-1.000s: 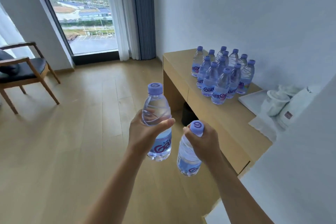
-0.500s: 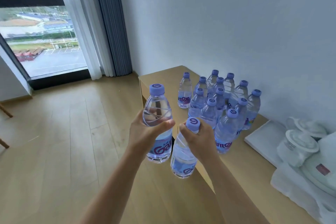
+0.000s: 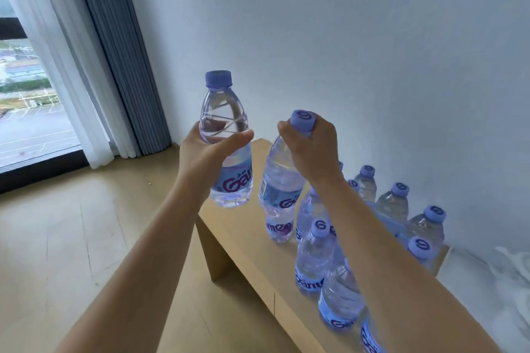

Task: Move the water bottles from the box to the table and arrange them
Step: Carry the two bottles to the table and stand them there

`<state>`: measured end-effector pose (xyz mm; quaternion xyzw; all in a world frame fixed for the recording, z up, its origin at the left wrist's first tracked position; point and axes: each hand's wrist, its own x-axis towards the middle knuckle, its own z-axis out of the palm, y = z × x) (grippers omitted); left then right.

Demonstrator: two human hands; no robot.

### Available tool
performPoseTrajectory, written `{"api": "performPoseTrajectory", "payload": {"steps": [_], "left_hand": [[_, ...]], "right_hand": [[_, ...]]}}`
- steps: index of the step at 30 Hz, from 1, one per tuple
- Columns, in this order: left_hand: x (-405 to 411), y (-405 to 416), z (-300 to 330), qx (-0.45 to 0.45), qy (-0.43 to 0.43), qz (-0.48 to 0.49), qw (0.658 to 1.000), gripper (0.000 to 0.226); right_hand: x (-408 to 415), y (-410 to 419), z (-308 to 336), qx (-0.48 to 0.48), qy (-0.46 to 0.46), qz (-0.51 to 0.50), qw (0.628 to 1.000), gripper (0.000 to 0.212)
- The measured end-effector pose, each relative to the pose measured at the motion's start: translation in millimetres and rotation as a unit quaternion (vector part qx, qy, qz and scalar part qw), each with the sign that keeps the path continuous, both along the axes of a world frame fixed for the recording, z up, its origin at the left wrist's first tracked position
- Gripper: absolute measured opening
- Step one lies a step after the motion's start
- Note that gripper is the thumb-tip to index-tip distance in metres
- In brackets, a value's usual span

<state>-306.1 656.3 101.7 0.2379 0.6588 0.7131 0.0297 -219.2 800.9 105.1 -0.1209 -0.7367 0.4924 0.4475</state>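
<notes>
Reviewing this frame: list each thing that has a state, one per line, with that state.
Left hand: grips the left bottle by its body.
Left bottle: capped, full, upright, held in the air.
Right hand: grips the right bottle at its neck.
Right bottle: capped, tilted, held above the table.
Table bottles: capped, upright, standing grouped.
Table: bears the group.
Curtain: drawn aside from the window.

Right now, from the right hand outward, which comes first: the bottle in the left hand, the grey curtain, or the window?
1. Bottle in the left hand, just to its left.
2. Grey curtain, farther left by the wall.
3. Window, at the far left edge.
</notes>
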Motion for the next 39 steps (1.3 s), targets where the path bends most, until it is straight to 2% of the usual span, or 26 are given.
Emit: {"api": "performPoseTrajectory", "payload": {"steps": [4, 7, 11, 12, 15, 18, 22, 25, 29, 31, 35, 39], "left_hand": [[-73.5, 59.6, -1.1, 0.002, -0.004, -0.053, 0.999, 0.061], [-112.7, 108.1, -7.5, 0.007, -0.029, -0.111, 0.993, 0.064], [-151.2, 175.2, -24.7, -0.044, -0.063, -0.224, 0.971, 0.052], [-155.6, 188.9, -31.7, -0.064, -0.063, -0.25, 0.964, 0.05], [-164.0, 231.4, -62.8, -0.117, -0.055, -0.306, 0.943, 0.064], [-163.1, 262.0, -98.6, -0.158, -0.059, -0.342, 0.924, 0.064], [-154.4, 291.8, -138.0, -0.193, -0.073, -0.379, 0.902, 0.056], [-146.3, 310.8, -156.8, -0.221, -0.08, -0.411, 0.881, 0.05], [-139.3, 327.1, -172.2, -0.244, -0.106, -0.43, 0.863, 0.054], [-137.4, 332.0, -179.3, -0.256, -0.101, -0.431, 0.86, 0.057], [-135.2, 330.9, -192.5, -0.283, -0.071, -0.433, 0.853, 0.063], [-132.5, 325.9, -195.5, -0.274, -0.049, -0.459, 0.844, 0.058]], "right_hand": [[-55.8, 58.7, 11.4, -0.006, 0.025, -0.084, 0.996, 0.03], [-79.3, 102.9, 14.5, -0.026, 0.033, -0.156, 0.987, 0.037], [-95.0, 156.5, 3.2, -0.053, 0.032, -0.251, 0.966, 0.031], [-95.3, 166.8, -2.1, -0.052, 0.023, -0.274, 0.96, 0.032], [-93.5, 196.2, -25.0, -0.031, -0.05, -0.335, 0.94, 0.033], [-84.8, 220.1, -54.7, -0.033, -0.156, -0.35, 0.923, 0.023], [-71.9, 242.8, -86.3, -0.056, -0.284, -0.345, 0.893, 0.037], [-65.7, 252.2, -102.7, -0.05, -0.415, -0.325, 0.849, 0.044], [-60.5, 262.6, -108.0, -0.096, -0.525, -0.316, 0.785, 0.048], [-58.6, 265.6, -106.9, -0.112, -0.53, -0.324, 0.775, 0.052], [-50.0, 263.8, -109.9, -0.142, -0.499, -0.34, 0.784, 0.053], [-41.3, 261.8, -113.2, -0.165, -0.483, -0.35, 0.785, 0.05]]}}
